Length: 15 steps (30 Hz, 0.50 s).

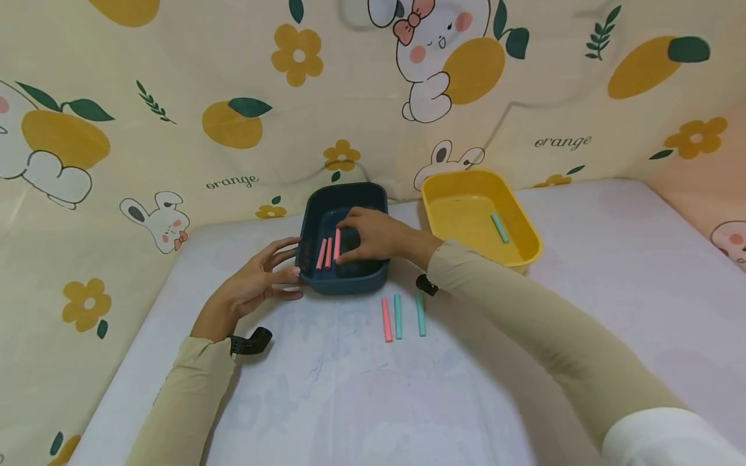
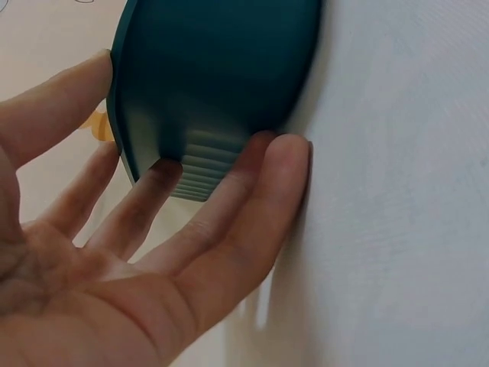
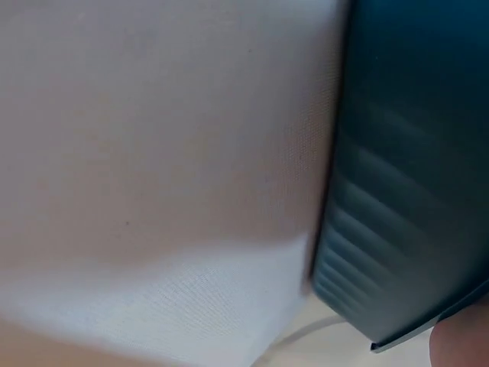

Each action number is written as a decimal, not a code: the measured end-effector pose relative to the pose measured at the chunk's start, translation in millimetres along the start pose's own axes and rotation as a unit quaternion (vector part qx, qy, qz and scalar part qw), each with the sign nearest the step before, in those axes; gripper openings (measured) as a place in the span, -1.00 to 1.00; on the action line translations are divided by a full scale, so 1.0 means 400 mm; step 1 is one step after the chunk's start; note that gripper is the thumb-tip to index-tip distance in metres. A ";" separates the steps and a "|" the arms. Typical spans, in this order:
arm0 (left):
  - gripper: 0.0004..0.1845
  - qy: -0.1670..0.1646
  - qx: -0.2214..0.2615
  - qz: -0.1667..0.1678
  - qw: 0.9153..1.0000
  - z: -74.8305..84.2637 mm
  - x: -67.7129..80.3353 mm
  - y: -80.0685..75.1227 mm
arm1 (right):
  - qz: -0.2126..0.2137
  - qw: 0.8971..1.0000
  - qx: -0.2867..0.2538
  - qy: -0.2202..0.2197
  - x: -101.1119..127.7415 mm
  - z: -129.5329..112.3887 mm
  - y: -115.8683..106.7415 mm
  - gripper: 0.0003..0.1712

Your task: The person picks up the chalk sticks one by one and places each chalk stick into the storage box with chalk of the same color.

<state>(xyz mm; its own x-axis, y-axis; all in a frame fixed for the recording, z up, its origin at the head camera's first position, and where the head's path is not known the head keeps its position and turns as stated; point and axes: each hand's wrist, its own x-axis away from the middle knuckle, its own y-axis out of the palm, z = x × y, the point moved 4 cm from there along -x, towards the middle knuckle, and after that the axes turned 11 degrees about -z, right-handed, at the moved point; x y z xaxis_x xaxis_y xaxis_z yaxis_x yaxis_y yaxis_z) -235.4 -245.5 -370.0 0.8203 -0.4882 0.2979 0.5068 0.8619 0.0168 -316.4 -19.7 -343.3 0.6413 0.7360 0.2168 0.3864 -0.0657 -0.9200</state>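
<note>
Yellow tray (image 1: 527, 233) with teal stick (image 1: 499, 228)

Cartoon rabbit-and-orange cloth (image 1: 233, 129) backs a pale covered table (image 1: 350, 401).

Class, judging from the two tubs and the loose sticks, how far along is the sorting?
Done: two pink sticks lie in the blue tub, one teal stick in the yellow tub. In hand: the right hand places a third pink stick; the left hand steadies the tub. Left: three sticks on the table.
</note>
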 end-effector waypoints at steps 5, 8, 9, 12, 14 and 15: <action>-0.19 0.000 0.001 0.003 1.000 0.001 0.001 0.003 | 0.005 1.000 0.027 0.002 -0.009 -0.003 0.002 -0.04; -0.19 0.000 0.002 0.005 1.000 0.001 -0.001 0.004 | -0.006 0.998 0.059 0.011 -0.014 -0.006 0.003 -0.05; -0.19 -0.001 0.003 0.006 1.000 0.001 -0.002 0.004 | -0.011 0.998 0.068 0.015 -0.016 -0.007 0.003 -0.05; -0.18 -0.003 0.004 0.008 1.000 0.000 -0.003 0.003 | -0.031 0.996 0.085 0.026 -0.021 -0.011 0.005 -0.06; -0.18 -0.004 0.001 0.009 1.000 -0.001 -0.002 0.001 | -0.043 0.994 0.092 0.034 -0.026 -0.013 0.007 -0.06; -0.18 -0.005 -0.001 0.010 1.000 -0.002 -0.001 -0.002 | -0.048 0.994 0.094 0.036 -0.030 -0.013 0.009 -0.06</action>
<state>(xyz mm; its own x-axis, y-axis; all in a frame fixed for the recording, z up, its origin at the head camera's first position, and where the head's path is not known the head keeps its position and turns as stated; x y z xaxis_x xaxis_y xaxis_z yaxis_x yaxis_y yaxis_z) -235.6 -246.1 -371.0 0.8282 -0.4687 0.3073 0.4903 0.8715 0.0078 -319.2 -32.4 -347.4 0.6561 0.6818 0.3237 0.3228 0.1342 -0.9369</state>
